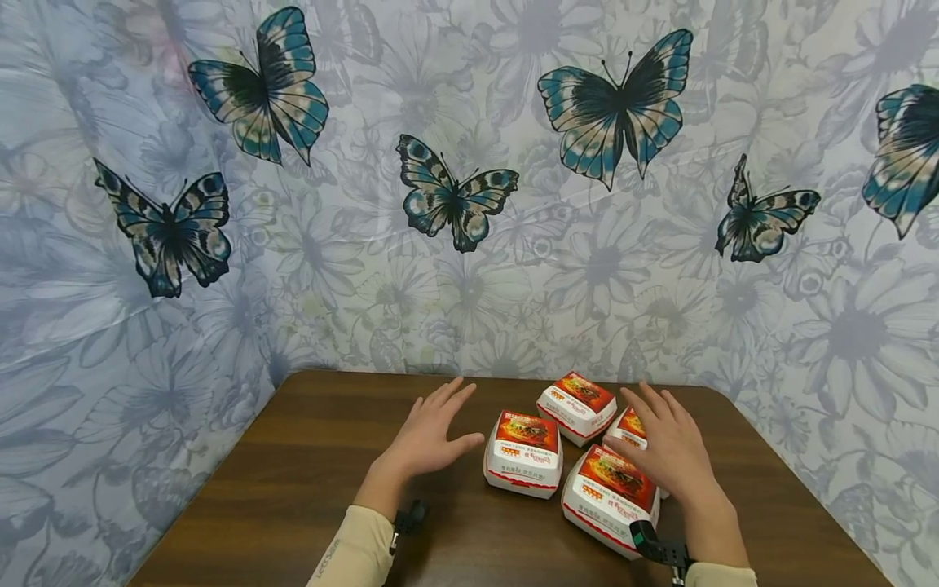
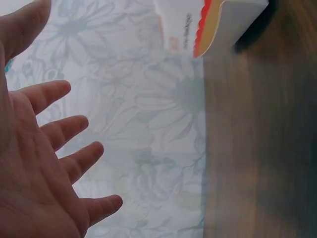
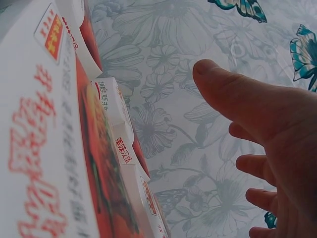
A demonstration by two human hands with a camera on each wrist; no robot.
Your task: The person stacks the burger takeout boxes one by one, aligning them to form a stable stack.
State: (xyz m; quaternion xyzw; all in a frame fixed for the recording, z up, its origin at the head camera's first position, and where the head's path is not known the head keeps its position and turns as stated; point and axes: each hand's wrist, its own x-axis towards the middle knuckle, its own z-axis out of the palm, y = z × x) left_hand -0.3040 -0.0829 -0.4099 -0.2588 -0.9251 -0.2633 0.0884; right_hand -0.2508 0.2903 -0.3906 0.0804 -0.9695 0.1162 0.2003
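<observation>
Several white burger boxes with red picture lids stand on the wooden table. The left box point(image 1: 523, 454) is nearest my left hand point(image 1: 425, 436), whose spread fingers hold nothing; the hand is to the left of that box, apart from it. My right hand point(image 1: 671, 448) hovers over the right side of the group, fingers spread, partly hiding a small-looking box point(image 1: 627, 427) behind the front box point(image 1: 612, 497). Another box point(image 1: 577, 408) stands at the back. In the left wrist view the palm point(image 2: 39, 163) is bare; in the right wrist view the hand point(image 3: 277, 144) is beside the boxes, apart from them.
The brown table point(image 1: 293, 473) extends to the left of the boxes and ends at a back edge. Behind it hangs a pale flowered cloth point(image 1: 330, 310) with blue butterflies. A black band with a device is on each wrist.
</observation>
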